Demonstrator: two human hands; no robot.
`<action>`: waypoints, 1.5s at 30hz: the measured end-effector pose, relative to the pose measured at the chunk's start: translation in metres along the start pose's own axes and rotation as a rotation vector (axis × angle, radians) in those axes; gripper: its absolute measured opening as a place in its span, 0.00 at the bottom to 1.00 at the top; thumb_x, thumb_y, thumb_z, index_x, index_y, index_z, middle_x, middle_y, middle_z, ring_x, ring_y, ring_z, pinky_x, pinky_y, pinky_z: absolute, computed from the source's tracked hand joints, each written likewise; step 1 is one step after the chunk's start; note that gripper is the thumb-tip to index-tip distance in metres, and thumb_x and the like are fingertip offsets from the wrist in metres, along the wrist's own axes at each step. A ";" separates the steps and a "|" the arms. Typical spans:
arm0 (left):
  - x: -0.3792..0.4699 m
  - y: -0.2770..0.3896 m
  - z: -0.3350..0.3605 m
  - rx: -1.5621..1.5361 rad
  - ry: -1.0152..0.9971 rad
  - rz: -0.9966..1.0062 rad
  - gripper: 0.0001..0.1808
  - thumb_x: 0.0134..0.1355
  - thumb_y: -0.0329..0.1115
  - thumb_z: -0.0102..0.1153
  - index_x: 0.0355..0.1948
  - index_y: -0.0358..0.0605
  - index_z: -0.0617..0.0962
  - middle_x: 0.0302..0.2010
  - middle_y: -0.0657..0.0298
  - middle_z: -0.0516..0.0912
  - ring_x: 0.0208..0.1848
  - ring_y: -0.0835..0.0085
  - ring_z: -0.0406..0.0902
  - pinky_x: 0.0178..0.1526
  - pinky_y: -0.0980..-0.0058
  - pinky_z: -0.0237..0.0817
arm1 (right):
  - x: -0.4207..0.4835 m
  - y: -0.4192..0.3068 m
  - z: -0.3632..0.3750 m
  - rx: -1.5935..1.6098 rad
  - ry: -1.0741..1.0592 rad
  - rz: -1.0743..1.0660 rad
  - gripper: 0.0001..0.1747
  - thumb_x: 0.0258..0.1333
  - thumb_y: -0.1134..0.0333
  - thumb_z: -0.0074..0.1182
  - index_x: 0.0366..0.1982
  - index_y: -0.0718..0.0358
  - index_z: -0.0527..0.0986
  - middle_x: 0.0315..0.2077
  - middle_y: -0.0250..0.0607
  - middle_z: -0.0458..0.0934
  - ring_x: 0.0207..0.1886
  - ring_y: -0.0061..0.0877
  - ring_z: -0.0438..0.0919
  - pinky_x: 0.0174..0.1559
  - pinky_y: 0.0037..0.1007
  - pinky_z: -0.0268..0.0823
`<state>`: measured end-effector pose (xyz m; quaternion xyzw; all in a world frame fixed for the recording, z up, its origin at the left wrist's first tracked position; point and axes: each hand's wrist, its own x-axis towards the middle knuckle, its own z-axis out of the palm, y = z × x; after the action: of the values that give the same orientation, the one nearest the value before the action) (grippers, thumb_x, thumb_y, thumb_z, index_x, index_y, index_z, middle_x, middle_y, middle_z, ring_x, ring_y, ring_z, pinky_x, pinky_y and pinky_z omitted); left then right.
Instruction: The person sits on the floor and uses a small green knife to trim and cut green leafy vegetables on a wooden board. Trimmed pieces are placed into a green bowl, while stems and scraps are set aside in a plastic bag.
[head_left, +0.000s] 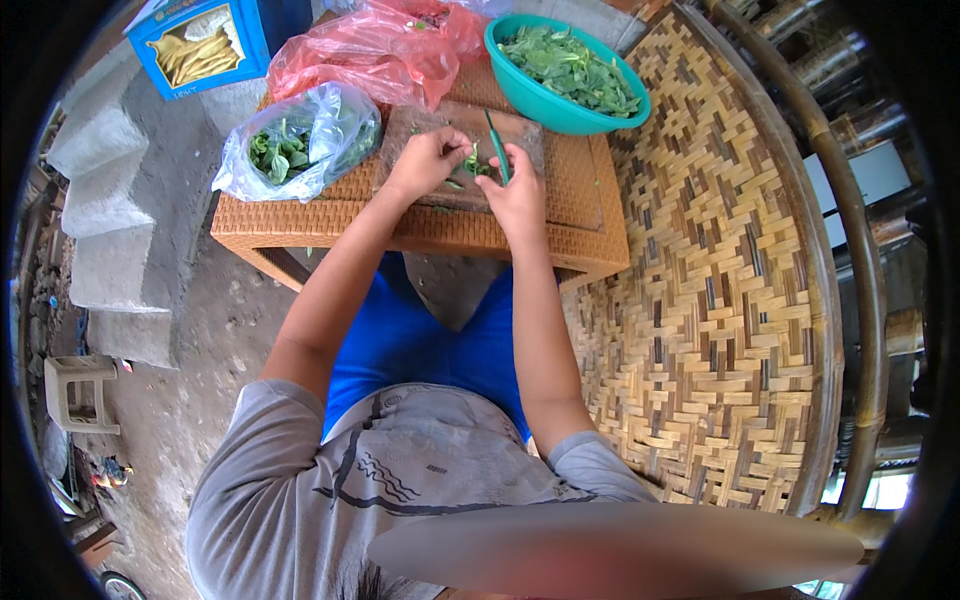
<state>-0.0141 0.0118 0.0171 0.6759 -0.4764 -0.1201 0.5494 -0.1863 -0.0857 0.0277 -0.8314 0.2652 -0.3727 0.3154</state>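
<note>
Over a worn wooden board (420, 124), my left hand (426, 161) pinches a small sprig of green leaves (472, 161) between thumb and fingers. My right hand (519, 195) holds a slim green tool (499, 150), apparently a small knife, pointing away from me. The right thumb is close to the lower leaves of the sprig; whether it touches them, I cannot tell. Bits of leaf (453, 184) lie on the board beneath my hands. Left of the board sits a clear plastic bag (337, 112) with leafy greens (281, 154) inside.
The board rests on an orange woven-pattern table (577, 180). A turquoise basin (525, 101) of leaves stands at the back right, beside a red plastic bag (360, 56). A blue box (259, 37) stands back left. Concrete steps (112, 217) flank the left, a woven bamboo surface (705, 300) the right.
</note>
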 end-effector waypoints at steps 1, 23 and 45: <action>0.000 0.000 0.000 -0.015 -0.010 -0.001 0.11 0.73 0.35 0.70 0.49 0.37 0.87 0.38 0.60 0.92 0.37 0.79 0.82 0.45 0.71 0.76 | 0.004 0.001 0.002 -0.055 -0.036 0.008 0.31 0.58 0.68 0.75 0.61 0.65 0.77 0.45 0.46 0.90 0.48 0.42 0.90 0.54 0.41 0.80; 0.001 -0.009 0.001 -0.135 -0.036 0.086 0.08 0.73 0.29 0.70 0.49 0.36 0.86 0.41 0.63 0.91 0.43 0.81 0.85 0.47 0.73 0.77 | 0.020 0.020 0.031 0.442 -0.021 0.082 0.26 0.69 0.78 0.66 0.65 0.72 0.73 0.46 0.39 0.89 0.43 0.18 0.86 0.42 0.23 0.79; -0.001 0.002 0.003 0.014 -0.132 0.104 0.14 0.64 0.34 0.78 0.48 0.41 0.90 0.43 0.54 0.94 0.46 0.62 0.93 0.50 0.65 0.82 | 0.024 0.031 0.011 0.323 -0.078 0.028 0.27 0.71 0.78 0.61 0.68 0.69 0.71 0.48 0.46 0.89 0.52 0.25 0.87 0.54 0.28 0.78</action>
<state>-0.0178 0.0108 0.0169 0.6446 -0.5471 -0.1323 0.5174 -0.1701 -0.1188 0.0101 -0.7800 0.2012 -0.3736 0.4600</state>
